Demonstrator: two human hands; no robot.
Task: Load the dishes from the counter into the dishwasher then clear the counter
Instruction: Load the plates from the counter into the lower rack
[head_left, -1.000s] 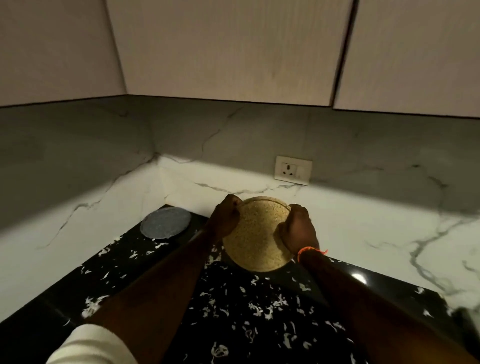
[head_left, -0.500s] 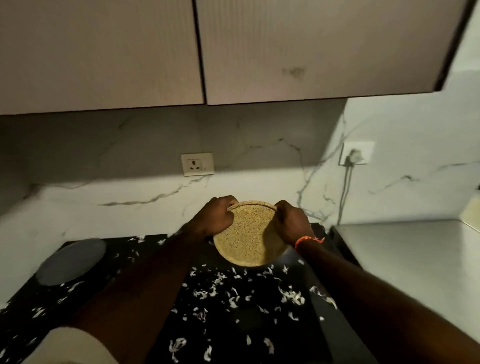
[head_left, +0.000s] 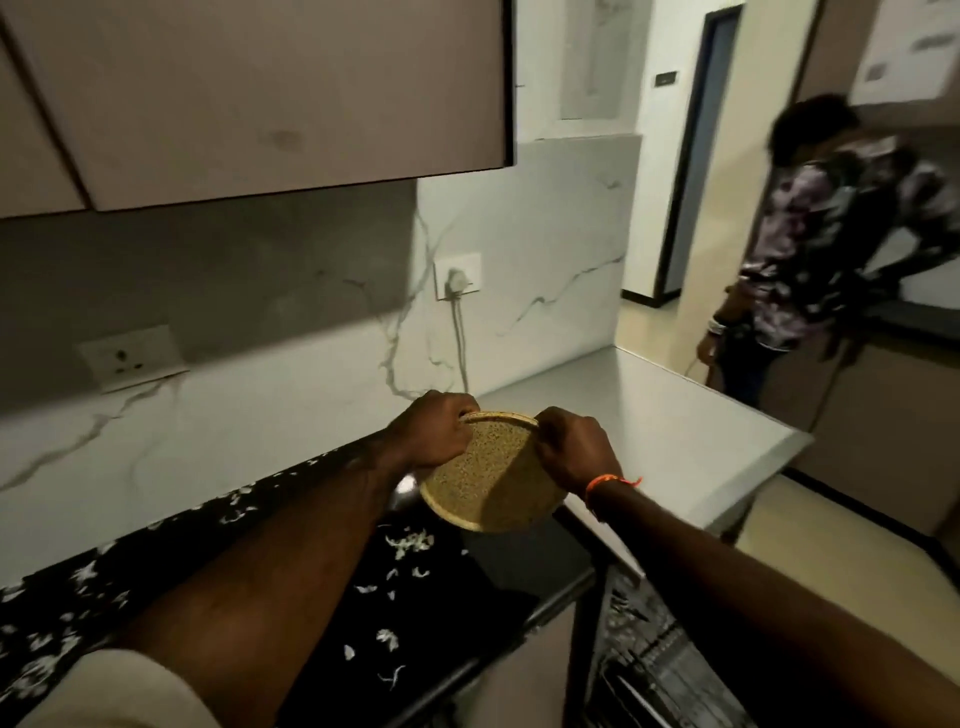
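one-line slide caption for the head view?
Both hands, left and right, carry a speckled plate over the black counter toward the dishwasher rack.

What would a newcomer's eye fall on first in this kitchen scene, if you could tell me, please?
First, the speckled tan plate at centre frame, tilted and gripped at its upper rim by the left hand and the right hand, above the black flecked counter. Next, a blurred second person standing at the far right near a doorway. Below the plate at lower right, the wire dishwasher rack shows dimly.
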